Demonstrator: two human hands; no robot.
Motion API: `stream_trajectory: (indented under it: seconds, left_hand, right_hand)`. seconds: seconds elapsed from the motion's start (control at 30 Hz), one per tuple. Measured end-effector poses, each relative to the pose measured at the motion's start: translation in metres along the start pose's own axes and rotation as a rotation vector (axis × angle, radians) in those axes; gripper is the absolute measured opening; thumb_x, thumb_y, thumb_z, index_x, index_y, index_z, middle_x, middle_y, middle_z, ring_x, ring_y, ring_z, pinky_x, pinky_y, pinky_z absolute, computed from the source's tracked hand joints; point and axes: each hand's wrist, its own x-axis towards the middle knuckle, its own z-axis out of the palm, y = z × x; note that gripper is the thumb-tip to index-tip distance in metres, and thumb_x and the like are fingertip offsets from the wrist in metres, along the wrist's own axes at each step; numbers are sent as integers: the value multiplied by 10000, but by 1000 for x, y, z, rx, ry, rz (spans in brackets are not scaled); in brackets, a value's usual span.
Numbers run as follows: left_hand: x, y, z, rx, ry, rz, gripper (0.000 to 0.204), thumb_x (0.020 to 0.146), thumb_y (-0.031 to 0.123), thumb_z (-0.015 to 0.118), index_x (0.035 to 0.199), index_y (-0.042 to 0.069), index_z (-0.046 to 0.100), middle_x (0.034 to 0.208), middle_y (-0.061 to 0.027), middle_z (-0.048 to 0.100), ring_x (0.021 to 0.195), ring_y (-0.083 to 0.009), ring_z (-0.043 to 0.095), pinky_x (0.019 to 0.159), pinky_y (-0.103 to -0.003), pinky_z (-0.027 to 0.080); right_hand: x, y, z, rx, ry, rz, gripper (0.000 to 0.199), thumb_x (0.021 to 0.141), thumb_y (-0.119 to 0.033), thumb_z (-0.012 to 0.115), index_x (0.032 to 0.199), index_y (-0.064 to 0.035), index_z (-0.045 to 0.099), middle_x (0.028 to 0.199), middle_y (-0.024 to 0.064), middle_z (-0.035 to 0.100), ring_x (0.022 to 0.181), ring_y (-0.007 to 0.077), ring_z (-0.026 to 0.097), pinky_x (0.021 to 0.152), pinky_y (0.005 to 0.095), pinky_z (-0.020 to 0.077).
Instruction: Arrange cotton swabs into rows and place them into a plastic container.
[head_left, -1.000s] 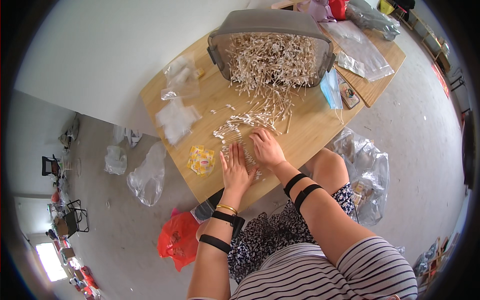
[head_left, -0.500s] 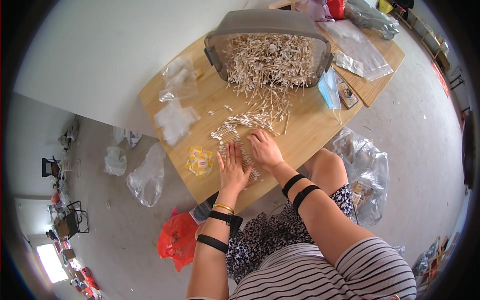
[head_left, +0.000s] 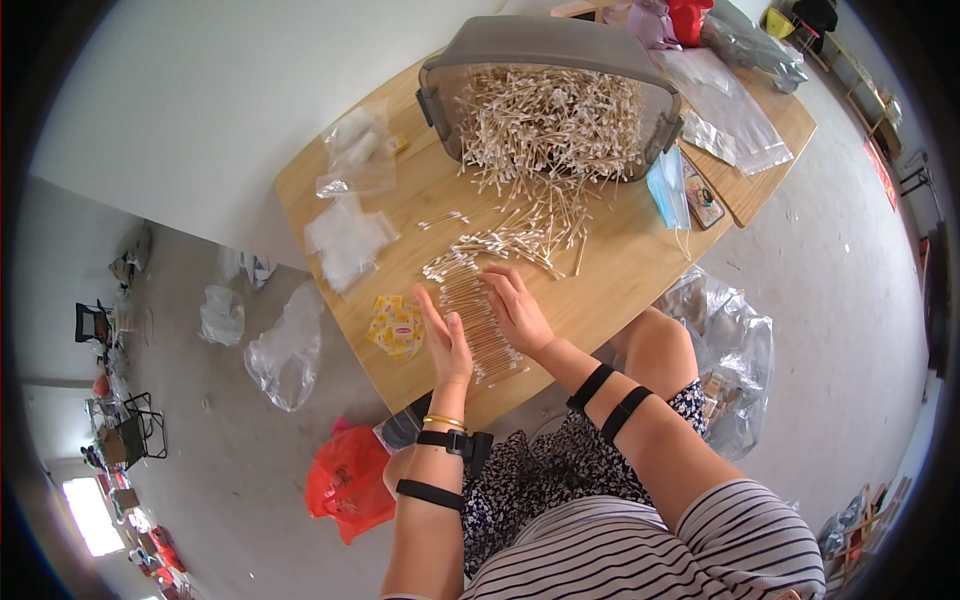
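A row of cotton swabs (head_left: pixel 490 335) lies side by side on the wooden table (head_left: pixel 410 245), forming a band that runs toward the front edge. My left hand (head_left: pixel 447 340) stands on its edge along the band's left side, fingers stretched out and thumb raised. On the other side, my right hand (head_left: pixel 519 312) has its fingers loosely bent over the band's upper right edge; they hold nothing that I can see. Beyond the fingertips, looser swabs (head_left: pixel 510 243) trail back to a grey plastic bin (head_left: pixel 545 45) tipped on its side and full of swabs.
Yellow-and-white paper cards (head_left: pixel 396 326) lie left of my left hand. Behind them are clear plastic bags (head_left: pixel 348 243). A blue face mask (head_left: pixel 668 190) and a phone (head_left: pixel 703 198) lie at the right edge. A red bag (head_left: pixel 350 480) sits below the table.
My left hand has lifted off the swabs and turned onto its edge at their left side, uncovering the row. My right hand has shifted slightly toward the near side, its fingers reaching further left.
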Motion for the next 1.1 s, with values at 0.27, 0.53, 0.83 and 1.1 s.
stream_trajectory:
  seconds: [0.27, 0.53, 0.83, 1.1]
  left_hand:
    - [0, -1, 17, -302, -26, 48, 919, 1029, 629, 339, 1611, 3, 3, 1688, -218, 20, 1564, -340, 31, 1252, -444, 71]
    - [-65, 4, -13, -291, 87, 10, 974, 1000, 693, 325, 1611, -3, 24, 1687, -216, 40, 1564, -345, 19, 1252, -451, 37]
    - [-104, 10, 31, -292, 63, -5, 1026, 979, 698, 393, 1602, -29, 23, 1675, -257, 41, 1559, -373, 48, 1249, -463, 79]
    - [-84, 12, -2, 375, -31, 166, 675, 1030, 402, 476, 1527, -32, 332, 1619, -267, 239, 1518, -436, 192, 1238, -569, 122]
  right_hand:
    - [8, -4, 39, 95, 13, -17, 406, 979, -85, 467, 1375, -1, 497, 1447, 252, 430, 1391, 444, 388, 1143, 468, 363]
    - [-54, -6, -22, 27, 91, 75, 393, 969, -19, 453, 1355, 11, 518, 1386, 221, 477, 1412, 395, 401, 1139, 436, 370]
    - [-93, -25, 31, 94, 37, 52, 440, 931, -20, 462, 1368, 3, 509, 1440, 234, 432, 1408, 422, 387, 1157, 471, 351]
    - [-62, 9, -35, -392, 106, -25, 324, 836, 2, 605, 1150, -54, 658, 1221, 171, 575, 1185, 376, 526, 1003, 470, 443]
